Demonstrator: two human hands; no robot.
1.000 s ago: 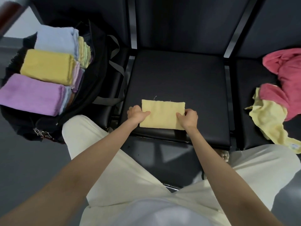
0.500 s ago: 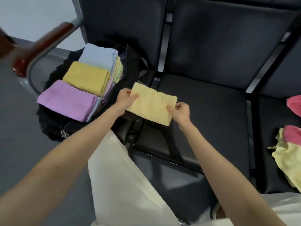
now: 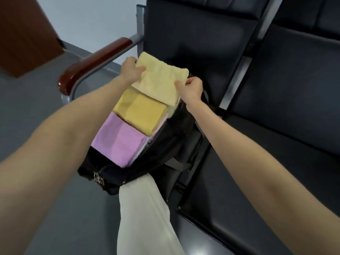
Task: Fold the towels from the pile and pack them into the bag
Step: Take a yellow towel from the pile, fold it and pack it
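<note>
A folded pale yellow towel [image 3: 160, 78] hangs over the far end of the open black bag [image 3: 165, 144]. My left hand [image 3: 131, 70] pinches its left edge and my right hand [image 3: 191, 87] pinches its right edge. Inside the bag lie a folded mustard towel [image 3: 141, 113] and, nearer me, a folded lilac towel [image 3: 117, 142]. The pale yellow towel hides whatever lies at the bag's far end. The pile of unfolded towels is out of view.
The bag sits on the left seat of a row of dark padded chairs [image 3: 276, 126]. A wooden armrest [image 3: 95, 59] on a metal frame runs just left of the bag. My leg in pale trousers [image 3: 145, 214] is below the bag. Grey floor lies left.
Both hands lifted the folded pale yellow towel off the middle seat and carried it left, over the bag's far end. My view swung left, so the pile dropped out of sight.
</note>
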